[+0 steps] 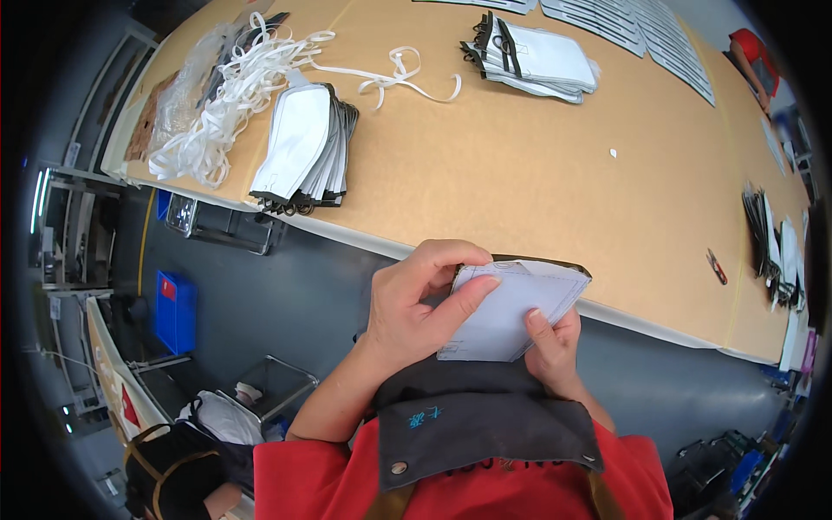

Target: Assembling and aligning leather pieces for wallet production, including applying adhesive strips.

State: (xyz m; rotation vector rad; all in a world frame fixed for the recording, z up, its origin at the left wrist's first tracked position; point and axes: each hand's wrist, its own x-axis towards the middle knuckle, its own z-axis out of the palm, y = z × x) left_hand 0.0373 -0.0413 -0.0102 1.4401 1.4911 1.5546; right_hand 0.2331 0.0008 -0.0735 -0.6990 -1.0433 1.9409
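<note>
Close to my body, past the table's near edge, I hold a flat white sewn panel [511,312] with a dark trim along its top edge and a dashed line near it. My left hand [414,299] pinches its upper left corner between thumb and fingers. With the thumb on its face, my right hand [556,347] grips the lower right side; those fingers are partly hidden behind it. On the table to the left fans a stack of similar white panels [299,143] with dark edges. Another stack [546,61] lies farther back.
White tape [251,78] lies tangled at the table's left, beside clear plastic [186,91]. Small snips [717,267] and more panels [763,234] are at the right. A blue bin [176,312] stands on the floor. One person [178,472] is at lower left, another [756,65] far right.
</note>
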